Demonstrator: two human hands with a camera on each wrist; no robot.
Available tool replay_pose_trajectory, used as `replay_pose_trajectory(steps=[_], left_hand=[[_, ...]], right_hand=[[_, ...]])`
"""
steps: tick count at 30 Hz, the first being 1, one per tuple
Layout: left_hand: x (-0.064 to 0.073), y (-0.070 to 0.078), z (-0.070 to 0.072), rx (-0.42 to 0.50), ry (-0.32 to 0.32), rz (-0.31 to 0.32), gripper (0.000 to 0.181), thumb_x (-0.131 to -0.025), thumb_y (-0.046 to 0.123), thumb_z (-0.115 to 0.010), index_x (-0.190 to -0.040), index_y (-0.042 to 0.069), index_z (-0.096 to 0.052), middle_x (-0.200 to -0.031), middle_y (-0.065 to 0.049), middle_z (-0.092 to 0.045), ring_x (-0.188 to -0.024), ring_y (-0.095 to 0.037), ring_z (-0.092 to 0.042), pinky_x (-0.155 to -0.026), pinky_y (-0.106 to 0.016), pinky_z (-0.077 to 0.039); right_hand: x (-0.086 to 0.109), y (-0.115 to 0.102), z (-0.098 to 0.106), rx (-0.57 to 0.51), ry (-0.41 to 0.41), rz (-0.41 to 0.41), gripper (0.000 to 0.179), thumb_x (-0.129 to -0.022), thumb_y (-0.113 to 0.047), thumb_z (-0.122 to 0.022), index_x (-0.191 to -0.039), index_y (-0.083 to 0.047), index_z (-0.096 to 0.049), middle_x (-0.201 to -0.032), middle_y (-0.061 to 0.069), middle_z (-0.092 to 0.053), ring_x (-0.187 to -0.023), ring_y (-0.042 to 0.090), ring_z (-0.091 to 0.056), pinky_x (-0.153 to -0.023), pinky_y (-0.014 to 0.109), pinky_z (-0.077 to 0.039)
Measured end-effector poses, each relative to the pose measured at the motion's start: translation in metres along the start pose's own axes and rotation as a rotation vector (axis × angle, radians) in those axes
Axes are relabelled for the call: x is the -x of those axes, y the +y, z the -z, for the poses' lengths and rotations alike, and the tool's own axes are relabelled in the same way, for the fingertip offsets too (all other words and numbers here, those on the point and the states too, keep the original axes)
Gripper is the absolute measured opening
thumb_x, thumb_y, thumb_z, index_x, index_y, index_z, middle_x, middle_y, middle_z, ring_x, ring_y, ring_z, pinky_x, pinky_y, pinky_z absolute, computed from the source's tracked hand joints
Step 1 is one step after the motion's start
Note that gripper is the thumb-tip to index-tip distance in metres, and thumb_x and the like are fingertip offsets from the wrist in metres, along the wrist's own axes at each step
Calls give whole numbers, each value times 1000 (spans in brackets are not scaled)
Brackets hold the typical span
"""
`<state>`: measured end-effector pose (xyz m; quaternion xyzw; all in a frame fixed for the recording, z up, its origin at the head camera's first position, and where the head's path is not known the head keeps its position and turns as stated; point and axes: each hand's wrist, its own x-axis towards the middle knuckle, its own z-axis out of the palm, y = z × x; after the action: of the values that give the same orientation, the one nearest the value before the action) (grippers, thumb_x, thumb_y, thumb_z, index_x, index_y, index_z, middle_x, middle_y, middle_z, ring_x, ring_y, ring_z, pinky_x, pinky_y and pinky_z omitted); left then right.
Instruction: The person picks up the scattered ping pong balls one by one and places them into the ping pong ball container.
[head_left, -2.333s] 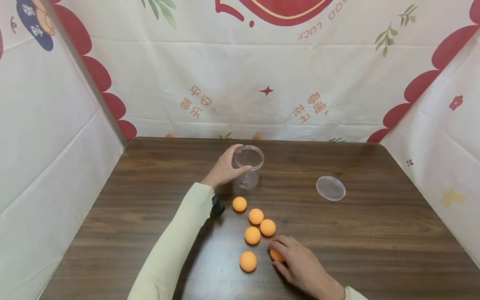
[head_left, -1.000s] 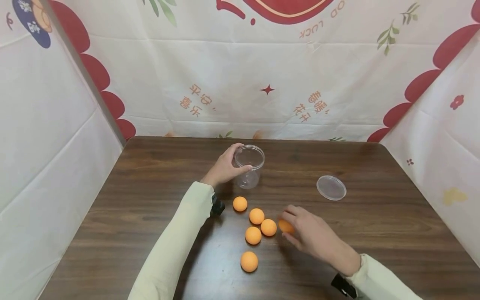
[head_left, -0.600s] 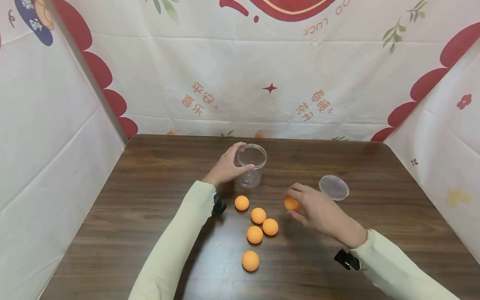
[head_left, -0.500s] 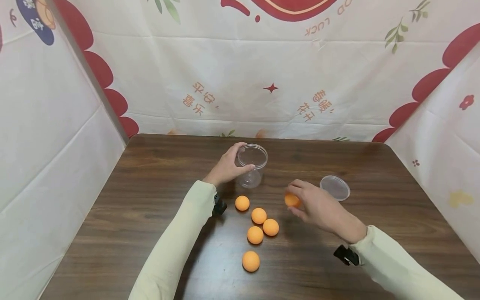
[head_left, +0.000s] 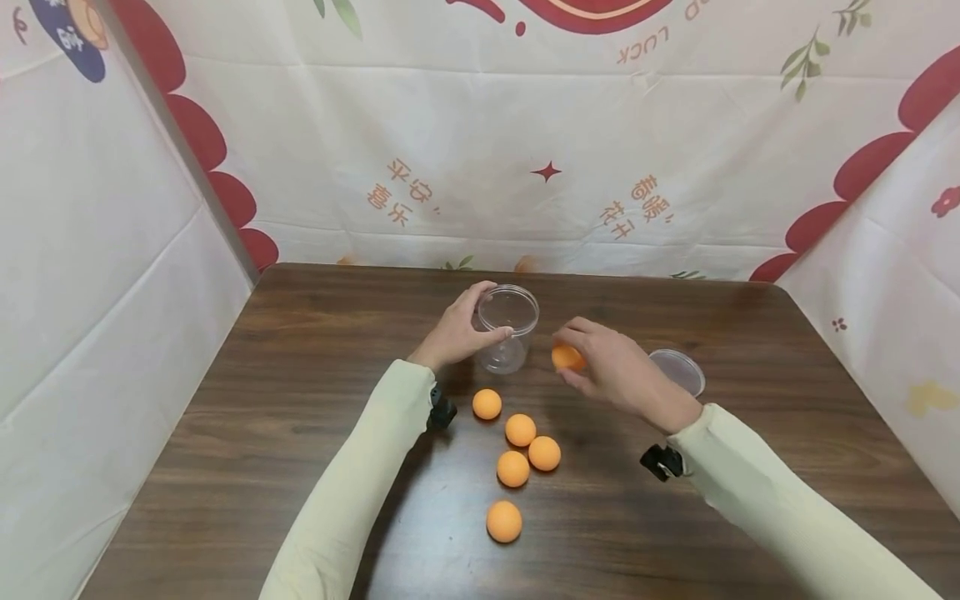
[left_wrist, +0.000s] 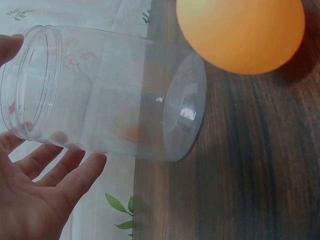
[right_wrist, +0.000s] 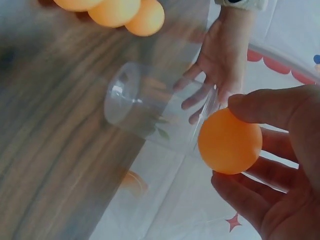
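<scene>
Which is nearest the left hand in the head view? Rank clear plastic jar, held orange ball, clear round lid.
1. Jar: gripped by the left hand.
2. Orange ball: right of jar, in right hand.
3. Lid: rightmost of three.

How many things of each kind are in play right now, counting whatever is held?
Orange balls: 6, including the one in the right grip
Clear jar: 1
Clear lid: 1
Total: 8
</scene>
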<state>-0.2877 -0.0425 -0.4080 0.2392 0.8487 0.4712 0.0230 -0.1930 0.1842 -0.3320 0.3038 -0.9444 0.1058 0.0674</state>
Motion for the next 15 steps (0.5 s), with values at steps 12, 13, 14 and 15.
replay_pose_trajectory(steps=[12,13,14,15], left_hand=[[-1,-1,-1,-17,-12,2,76,-83,35,-72,-144,15,-31,-140,-13,-45,-122,-26,-49,-99,-44,-45],[-1,-2,0,-17,-14,5,76,-84,35,-72,-144,15,-31,-140,-13,-44,-123,-28,-49,-99,-44,-45],[0,-2,0,-19,-16,6,76,-84,35,-71,-145,15,-31,-140,-14,-44,-124,-28,-48,-99,-44,-45],[0,-2,1,-21,-16,6,75,-84,34,-71,-145,15,-31,-141,-14,-44,-124,-28,-48,-99,-45,-45]], right_hand=[[-57,4,-1,-10,99,27,33,-80,-12,-74,-109,1,-64,-108,14,-63,-88,25,-61,-79,42,-52],[-61,4,-3,-9,103,32,33,-81,-12,-74,-110,1,-64,-108,14,-63,-88,25,-60,-79,42,-52],[-64,3,-4,-8,105,36,33,-81,-12,-74,-110,0,-64,-108,13,-62,-87,25,-60,-79,41,-52],[-68,3,-6,-4,108,39,33,-81,-12,-74,-110,0,-64,-108,14,-62,-87,25,-60,-79,41,-52]])
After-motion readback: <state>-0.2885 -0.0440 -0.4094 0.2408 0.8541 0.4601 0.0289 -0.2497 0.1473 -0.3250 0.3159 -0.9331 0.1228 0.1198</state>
